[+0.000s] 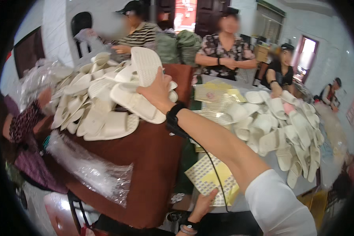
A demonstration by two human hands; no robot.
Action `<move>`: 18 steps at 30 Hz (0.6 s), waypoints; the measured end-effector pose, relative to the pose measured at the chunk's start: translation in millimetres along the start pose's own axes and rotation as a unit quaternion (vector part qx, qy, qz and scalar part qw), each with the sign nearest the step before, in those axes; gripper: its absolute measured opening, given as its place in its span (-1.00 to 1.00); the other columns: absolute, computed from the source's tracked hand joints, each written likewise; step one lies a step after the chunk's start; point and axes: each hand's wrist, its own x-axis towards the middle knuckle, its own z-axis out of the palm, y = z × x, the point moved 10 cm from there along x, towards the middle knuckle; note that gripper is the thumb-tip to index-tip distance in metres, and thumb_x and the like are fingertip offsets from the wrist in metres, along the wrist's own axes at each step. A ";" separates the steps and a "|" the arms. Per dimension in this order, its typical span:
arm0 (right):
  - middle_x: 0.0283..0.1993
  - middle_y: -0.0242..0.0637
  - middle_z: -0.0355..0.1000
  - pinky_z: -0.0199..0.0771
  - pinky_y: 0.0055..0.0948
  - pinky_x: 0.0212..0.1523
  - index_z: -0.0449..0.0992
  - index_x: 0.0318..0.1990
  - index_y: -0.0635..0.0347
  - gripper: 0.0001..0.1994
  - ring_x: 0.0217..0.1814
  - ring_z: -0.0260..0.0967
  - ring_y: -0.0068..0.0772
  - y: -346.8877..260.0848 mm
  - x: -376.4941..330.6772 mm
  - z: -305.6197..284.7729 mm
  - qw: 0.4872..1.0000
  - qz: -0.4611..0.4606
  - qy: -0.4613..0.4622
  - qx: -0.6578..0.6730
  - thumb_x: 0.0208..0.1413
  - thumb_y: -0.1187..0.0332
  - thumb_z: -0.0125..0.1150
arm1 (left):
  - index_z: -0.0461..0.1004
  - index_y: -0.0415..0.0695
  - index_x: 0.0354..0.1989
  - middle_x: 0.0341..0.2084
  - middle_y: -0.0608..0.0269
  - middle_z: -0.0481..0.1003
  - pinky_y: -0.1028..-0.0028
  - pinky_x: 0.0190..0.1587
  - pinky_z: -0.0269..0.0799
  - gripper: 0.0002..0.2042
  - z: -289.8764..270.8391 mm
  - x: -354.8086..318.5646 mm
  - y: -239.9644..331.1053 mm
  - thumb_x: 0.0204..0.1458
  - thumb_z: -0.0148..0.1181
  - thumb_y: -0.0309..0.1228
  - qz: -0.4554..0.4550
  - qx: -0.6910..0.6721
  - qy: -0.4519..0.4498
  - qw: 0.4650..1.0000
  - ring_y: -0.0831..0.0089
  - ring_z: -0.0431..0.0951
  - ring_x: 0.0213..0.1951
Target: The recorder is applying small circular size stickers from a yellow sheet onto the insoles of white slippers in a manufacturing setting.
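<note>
My right hand [158,91] reaches across to the far left over a heap of cream-white slippers [102,122]. It grips a slipper [146,65] that stands upright, its textured face showing. A second slipper [135,102] lies tilted just under my thumb; whether it is held too, I cannot tell. Low in the middle, my left hand [203,204] is closed on the edge of a yellow-and-white sheet of small stickers [206,173], with some fingers hidden beneath it. Both wrists wear black bands, and a black cable [212,157] hangs from the right one.
The left heap rests on a brown-covered table [153,157] with clear plastic bags [92,169]. Another slipper pile [279,126] and more sticker sheets [214,96] lie on a grey table at the right. Several people surround the tables; one person's patterned sleeve [25,126] is at the left.
</note>
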 end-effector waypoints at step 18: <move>-0.44 -0.37 0.25 0.26 -0.61 -0.62 0.27 -0.23 0.15 -0.66 -0.53 0.24 -0.57 47.5 -105.3 -279.9 0.838 0.193 -0.089 0.503 -0.09 0.16 0.10 | 0.22 -0.26 0.01 -0.11 0.20 0.36 0.47 -0.06 0.32 -0.63 0.1 -12.3 28.1 0.00 0.06 -0.51 0.110 0.012 0.060 0.992 0.45 0.40 -0.12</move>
